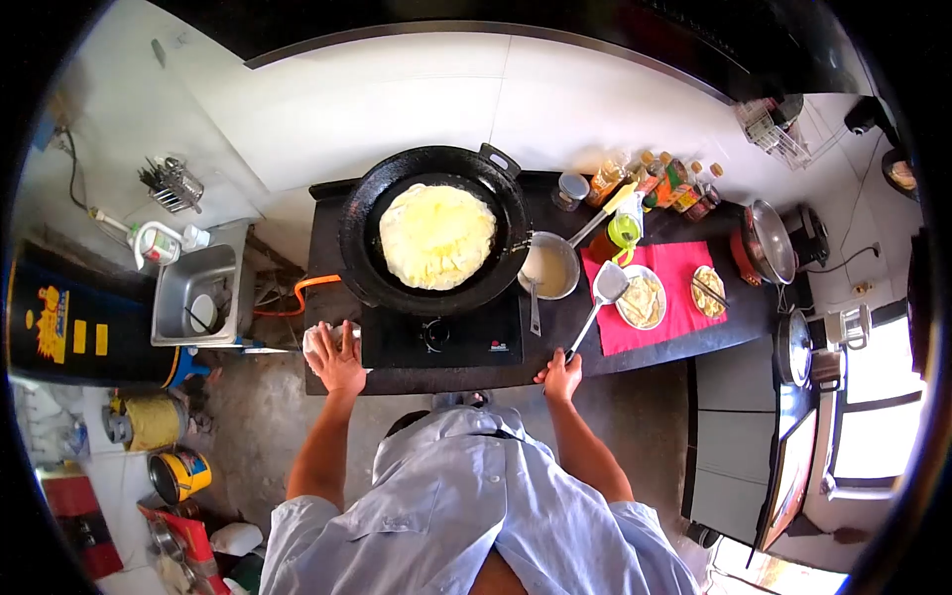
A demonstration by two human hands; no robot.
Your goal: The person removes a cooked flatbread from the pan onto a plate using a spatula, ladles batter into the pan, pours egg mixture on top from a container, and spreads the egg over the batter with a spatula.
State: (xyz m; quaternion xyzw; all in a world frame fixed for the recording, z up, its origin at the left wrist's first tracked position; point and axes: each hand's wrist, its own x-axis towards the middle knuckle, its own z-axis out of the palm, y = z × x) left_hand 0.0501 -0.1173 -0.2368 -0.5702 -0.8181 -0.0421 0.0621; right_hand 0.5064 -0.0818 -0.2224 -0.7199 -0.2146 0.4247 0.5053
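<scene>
My left hand (337, 359) lies with its fingers spread on a crumpled pale cloth (314, 337) at the counter's front edge. My right hand (561, 377) is closed round the handle of a metal spatula (608, 288), whose blade is up beside a plate of food. A round, flat, yellow-white pancake (437, 237) lies in a large black wok (362, 263) on the black stove (476, 340). To the wok's right, a saucepan (565, 278) holds pale batter, with a ladle (535, 315) resting in it.
On a red cloth (635, 332) stand a white plate (662, 288) of folded pancakes and another plate of food (708, 292) with chopsticks. Several sauce bottles (674, 183) line the wall. A steel sink (164, 297) is at left; a metal pan (772, 243) is at right.
</scene>
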